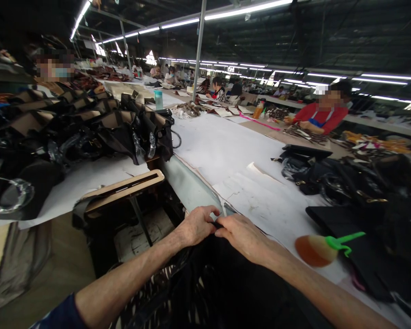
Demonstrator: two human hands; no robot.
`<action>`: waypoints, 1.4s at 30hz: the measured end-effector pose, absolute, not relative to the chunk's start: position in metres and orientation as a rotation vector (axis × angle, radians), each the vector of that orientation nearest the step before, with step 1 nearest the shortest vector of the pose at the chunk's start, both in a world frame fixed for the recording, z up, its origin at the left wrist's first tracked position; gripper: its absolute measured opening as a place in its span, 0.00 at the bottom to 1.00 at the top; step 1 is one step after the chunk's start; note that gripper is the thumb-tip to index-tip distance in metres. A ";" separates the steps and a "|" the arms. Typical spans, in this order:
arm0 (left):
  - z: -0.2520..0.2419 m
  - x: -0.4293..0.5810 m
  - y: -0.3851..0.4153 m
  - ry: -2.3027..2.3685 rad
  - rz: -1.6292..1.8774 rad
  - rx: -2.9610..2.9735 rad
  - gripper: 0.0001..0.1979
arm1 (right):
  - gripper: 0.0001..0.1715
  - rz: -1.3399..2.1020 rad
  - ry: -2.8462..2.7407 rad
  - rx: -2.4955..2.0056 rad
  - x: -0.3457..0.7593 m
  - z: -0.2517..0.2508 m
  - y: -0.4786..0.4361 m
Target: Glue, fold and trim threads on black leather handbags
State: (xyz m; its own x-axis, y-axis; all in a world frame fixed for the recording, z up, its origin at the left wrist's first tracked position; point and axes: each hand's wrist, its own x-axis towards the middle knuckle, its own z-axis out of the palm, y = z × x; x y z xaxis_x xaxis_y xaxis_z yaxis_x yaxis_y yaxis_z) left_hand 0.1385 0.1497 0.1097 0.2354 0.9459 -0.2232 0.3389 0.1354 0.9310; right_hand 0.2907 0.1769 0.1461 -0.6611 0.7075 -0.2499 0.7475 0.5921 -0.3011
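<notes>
Close together at the table's edge, both my hands pinch a small strip of black material (217, 225). My left hand (197, 225) has thumb and fingers closed on its left side. From the right, my right hand (242, 235) grips the same strip, fingertips almost meeting those of the left. Below them spreads a large dark mass (233, 278); whether the strip belongs to it I cannot tell. A squeeze bottle of amber liquid with a green nozzle (315, 251) lies on the white table to the right of my right forearm.
A wooden slotted frame (126, 188) stands at left over a dark gap. Black bags (123, 123) crowd the left table, and more black bags (356, 183) are piled at right. Across the white-covered table (219, 141), a person in red (320, 114) handles strips.
</notes>
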 end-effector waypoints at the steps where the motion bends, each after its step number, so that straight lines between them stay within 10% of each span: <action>1: 0.111 0.138 0.150 1.296 0.686 1.403 0.20 | 0.10 -0.570 2.713 1.231 0.290 0.146 0.177; 14: 0.123 0.104 0.141 1.485 0.384 1.503 0.50 | 0.09 -0.616 2.631 1.341 0.277 0.126 0.215; 25: 0.120 0.106 0.152 1.929 0.052 2.036 0.15 | 0.12 -0.705 2.619 1.244 0.276 0.137 0.227; 42: 0.091 0.136 0.128 1.555 0.979 2.136 0.24 | 0.13 -0.558 2.706 1.307 0.311 0.163 0.177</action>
